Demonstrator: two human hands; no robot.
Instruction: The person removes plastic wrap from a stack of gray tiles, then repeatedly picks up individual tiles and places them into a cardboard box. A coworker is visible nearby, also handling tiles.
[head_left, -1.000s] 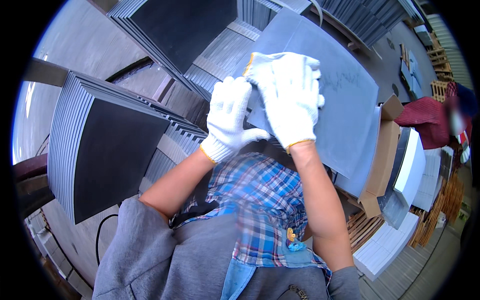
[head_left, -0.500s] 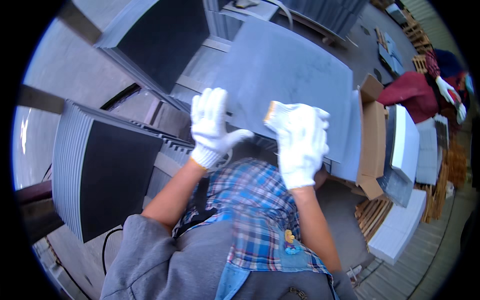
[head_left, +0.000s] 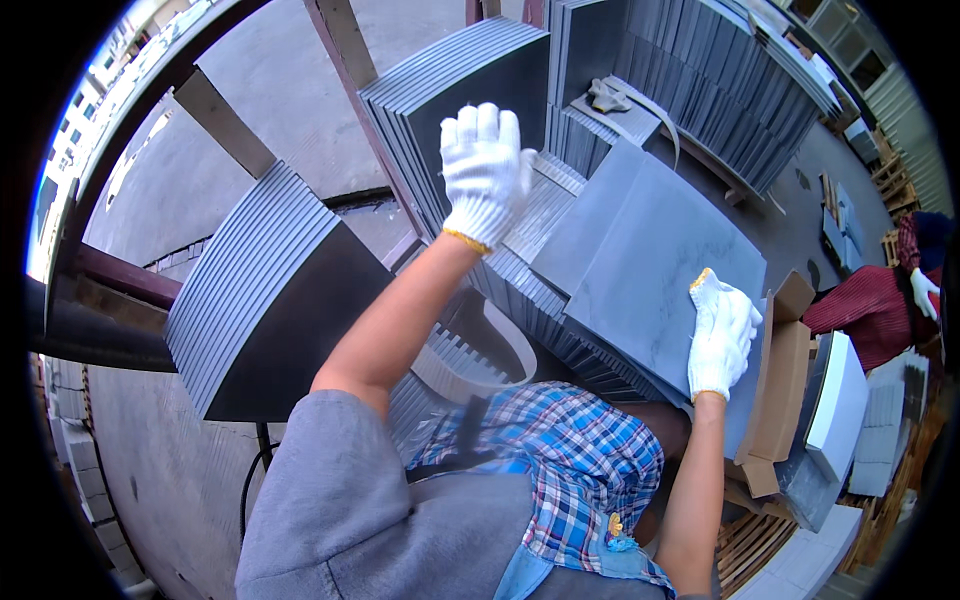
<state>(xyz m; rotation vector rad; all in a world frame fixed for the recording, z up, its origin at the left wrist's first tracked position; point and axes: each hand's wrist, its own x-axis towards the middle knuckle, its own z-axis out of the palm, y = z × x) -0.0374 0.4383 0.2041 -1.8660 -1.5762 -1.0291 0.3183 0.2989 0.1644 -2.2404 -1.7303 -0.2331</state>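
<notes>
Tile: grey, square, matte slab with faint pale marks.
Pose: lying tilted on ribbed stacked tile edges.

Open brown cardboard box at right, just beside white flat boxes.

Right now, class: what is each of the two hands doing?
Left hand: open, fingers spread, raised above the stacked grey tiles, holding nothing.
Right hand: resting on the loose grey tile, pressing a yellow sponge against it.
</notes>
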